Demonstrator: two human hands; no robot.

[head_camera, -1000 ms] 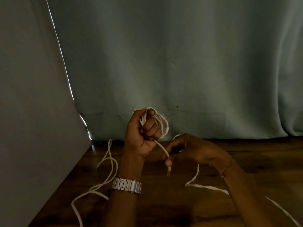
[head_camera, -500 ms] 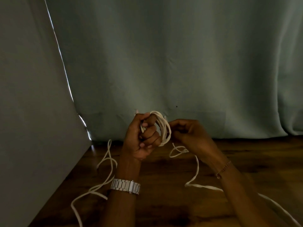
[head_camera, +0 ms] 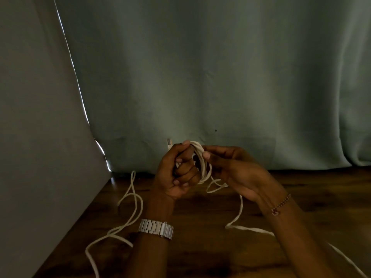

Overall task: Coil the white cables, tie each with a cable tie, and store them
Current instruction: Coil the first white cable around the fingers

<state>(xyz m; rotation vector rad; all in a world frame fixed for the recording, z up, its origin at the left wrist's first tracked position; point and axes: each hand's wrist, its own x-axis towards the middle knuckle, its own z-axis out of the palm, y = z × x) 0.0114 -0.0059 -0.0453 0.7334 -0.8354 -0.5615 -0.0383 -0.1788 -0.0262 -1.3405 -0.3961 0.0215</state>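
Observation:
A small coil of white cable (head_camera: 202,163) is wound around the curled fingers of my left hand (head_camera: 176,173), which grips it above the wooden table. A cable end with a plug (head_camera: 169,143) sticks up behind that hand. My right hand (head_camera: 236,169) is against the coil's right side, thumb and fingers pinching its strands. The loose tail (head_camera: 239,213) hangs from the coil and trails across the table to the lower right. A second white cable (head_camera: 128,217) lies in loose loops on the table at the left.
The dark wooden table (head_camera: 200,247) runs back to a grey-green curtain (head_camera: 200,77). A grey panel (head_camera: 36,137) closes off the left side, with a thin slit of light along its edge. A metal watch (head_camera: 156,228) is on my left wrist.
My right hand rose from the table, where it pinched the cable's tail, up to the coil on my left hand. One more turn of cable now lies on the coil.

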